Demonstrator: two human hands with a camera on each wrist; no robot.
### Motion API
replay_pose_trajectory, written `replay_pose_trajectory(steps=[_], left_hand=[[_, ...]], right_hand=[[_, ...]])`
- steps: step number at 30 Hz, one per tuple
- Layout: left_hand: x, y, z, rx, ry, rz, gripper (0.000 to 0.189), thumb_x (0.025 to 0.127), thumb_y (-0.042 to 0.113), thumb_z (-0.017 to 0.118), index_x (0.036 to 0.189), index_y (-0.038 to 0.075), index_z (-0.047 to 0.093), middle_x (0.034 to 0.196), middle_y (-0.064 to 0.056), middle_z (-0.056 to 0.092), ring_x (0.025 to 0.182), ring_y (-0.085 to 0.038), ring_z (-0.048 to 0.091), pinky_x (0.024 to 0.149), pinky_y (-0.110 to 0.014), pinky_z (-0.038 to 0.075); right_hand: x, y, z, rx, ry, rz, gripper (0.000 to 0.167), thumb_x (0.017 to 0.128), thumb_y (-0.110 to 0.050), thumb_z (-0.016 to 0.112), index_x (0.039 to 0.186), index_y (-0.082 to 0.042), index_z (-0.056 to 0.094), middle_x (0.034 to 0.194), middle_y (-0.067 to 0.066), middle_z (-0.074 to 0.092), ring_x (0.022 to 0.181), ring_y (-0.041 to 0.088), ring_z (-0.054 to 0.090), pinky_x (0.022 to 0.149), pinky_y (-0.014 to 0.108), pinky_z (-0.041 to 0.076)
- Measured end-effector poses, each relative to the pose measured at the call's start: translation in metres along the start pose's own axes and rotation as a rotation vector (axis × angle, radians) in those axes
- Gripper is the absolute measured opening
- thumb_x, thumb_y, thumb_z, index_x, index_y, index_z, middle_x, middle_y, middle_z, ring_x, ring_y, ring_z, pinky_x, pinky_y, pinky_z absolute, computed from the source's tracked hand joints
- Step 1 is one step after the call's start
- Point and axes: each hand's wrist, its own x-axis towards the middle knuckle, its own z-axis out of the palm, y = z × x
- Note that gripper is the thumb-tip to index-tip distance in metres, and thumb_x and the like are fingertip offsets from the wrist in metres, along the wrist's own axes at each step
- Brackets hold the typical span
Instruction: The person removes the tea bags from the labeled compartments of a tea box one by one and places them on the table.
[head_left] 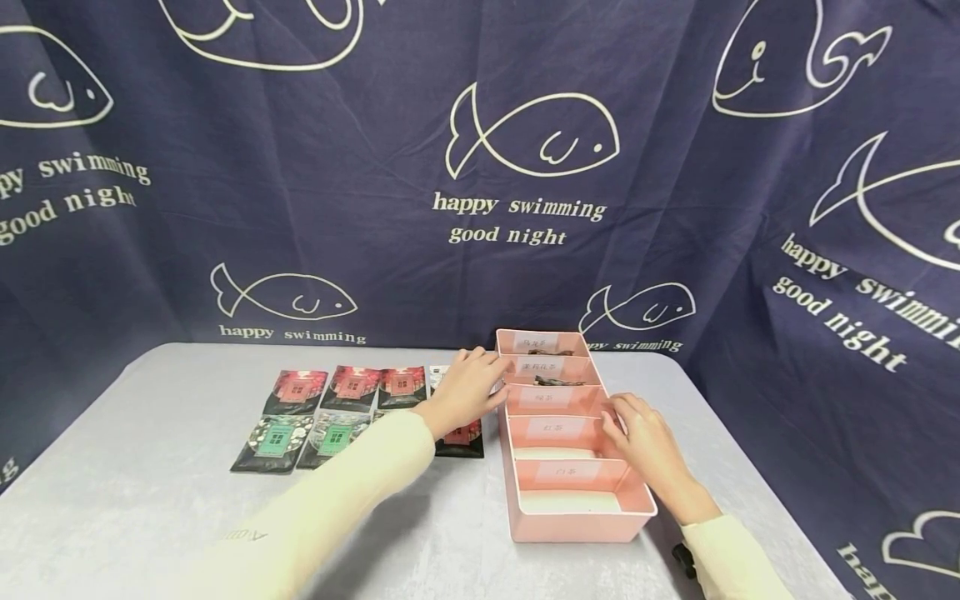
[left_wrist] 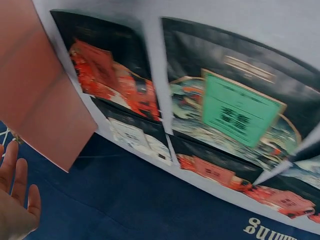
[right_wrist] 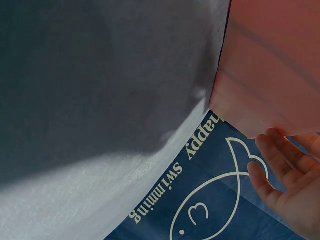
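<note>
A long pink divided box (head_left: 585, 527) stands on the table, with paper labels on its dividers. Dark packets (head_left: 558, 382) lie in its two far compartments; the near two show bare floors. At the box's left rim is my left hand (head_left: 468, 387), its extended fingers near the far compartments; the left wrist view shows those fingers beside the box's edge. My right hand (head_left: 647, 437) touches the right rim, fingers loosely bent over it. Left of the box lie flat tea packets, including a red one (head_left: 298, 390), a green-labelled one (head_left: 272, 442) and a white-labelled one (left_wrist: 134, 134).
Packets lie in two rows on the grey-covered table (head_left: 172, 500), partly hidden by my left sleeve. Behind and beside the table hangs a dark blue cloth (head_left: 360, 192) with fish drawings. A small black object (head_left: 684, 560) shows at my right sleeve.
</note>
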Motion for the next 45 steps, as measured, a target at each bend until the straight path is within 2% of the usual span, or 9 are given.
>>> replay_pose_trajectory(steps=[5, 9, 16, 20, 27, 37, 45], left_hand=[[0.01, 0.008, 0.004, -0.007, 0.008, -0.002, 0.024, 0.086, 0.03, 0.058, 0.107, 0.02, 0.058, 0.105, 0.006, 0.062, 0.091, -0.016, 0.052, 0.078, -0.033, 0.038], [0.017, 0.013, 0.006, 0.011, -0.014, -0.008, 0.028, 0.086, 0.033, 0.058, 0.111, 0.021, 0.057, 0.11, 0.005, 0.061, 0.095, -0.017, 0.052, 0.078, -0.034, 0.038], [0.024, 0.02, 0.007, -0.004, -0.108, -0.034, 0.033, 0.089, 0.035, 0.055, 0.119, 0.02, 0.054, 0.114, 0.005, 0.059, 0.099, -0.016, 0.05, 0.082, -0.034, 0.038], [0.025, 0.022, 0.01, -0.02, -0.128, -0.036, 0.031, 0.089, 0.032, 0.054, 0.118, 0.02, 0.054, 0.113, 0.004, 0.059, 0.099, -0.017, 0.05, 0.085, -0.034, 0.039], [0.026, 0.023, 0.019, -0.069, -0.162, -0.046, 0.032, 0.087, 0.029, 0.057, 0.118, 0.02, 0.053, 0.121, 0.002, 0.057, 0.11, -0.019, 0.049, 0.099, -0.043, 0.034], [0.025, 0.026, 0.021, -0.107, -0.123, -0.039, 0.022, 0.087, 0.022, 0.058, 0.109, 0.021, 0.057, 0.104, 0.006, 0.061, 0.1, -0.016, 0.051, 0.088, -0.037, 0.037], [0.025, 0.026, 0.021, -0.126, -0.11, -0.038, 0.019, 0.086, 0.021, 0.058, 0.105, 0.02, 0.056, 0.101, 0.007, 0.062, 0.096, -0.015, 0.051, 0.081, -0.032, 0.036]], right_hand=[[0.0, 0.0, 0.0, -0.003, -0.001, 0.002, 0.014, 0.081, -0.01, 0.06, 0.09, 0.0, 0.065, 0.092, 0.014, 0.064, 0.085, 0.032, 0.06, 0.075, 0.046, 0.047], [0.0, 0.0, 0.0, -0.002, 0.006, -0.004, 0.014, 0.08, -0.009, 0.06, 0.089, 0.0, 0.065, 0.091, 0.014, 0.064, 0.085, 0.033, 0.06, 0.074, 0.046, 0.047], [0.001, 0.001, 0.001, -0.006, 0.013, -0.017, 0.013, 0.08, -0.009, 0.06, 0.089, 0.0, 0.065, 0.089, 0.013, 0.064, 0.083, 0.031, 0.06, 0.073, 0.045, 0.047], [0.0, 0.001, 0.001, -0.002, 0.021, -0.023, 0.013, 0.08, -0.009, 0.06, 0.088, -0.001, 0.065, 0.089, 0.013, 0.064, 0.082, 0.031, 0.06, 0.073, 0.044, 0.047], [0.0, 0.002, 0.002, 0.007, 0.032, -0.032, 0.013, 0.079, -0.008, 0.06, 0.088, -0.001, 0.065, 0.088, 0.012, 0.064, 0.082, 0.03, 0.061, 0.072, 0.044, 0.047], [0.002, 0.003, 0.001, 0.005, 0.033, -0.046, 0.013, 0.079, -0.008, 0.06, 0.088, 0.0, 0.065, 0.088, 0.013, 0.064, 0.082, 0.031, 0.06, 0.072, 0.044, 0.047], [0.001, 0.003, 0.002, 0.004, 0.024, -0.035, 0.013, 0.079, -0.008, 0.06, 0.089, 0.0, 0.065, 0.089, 0.013, 0.064, 0.082, 0.031, 0.061, 0.072, 0.045, 0.048]])
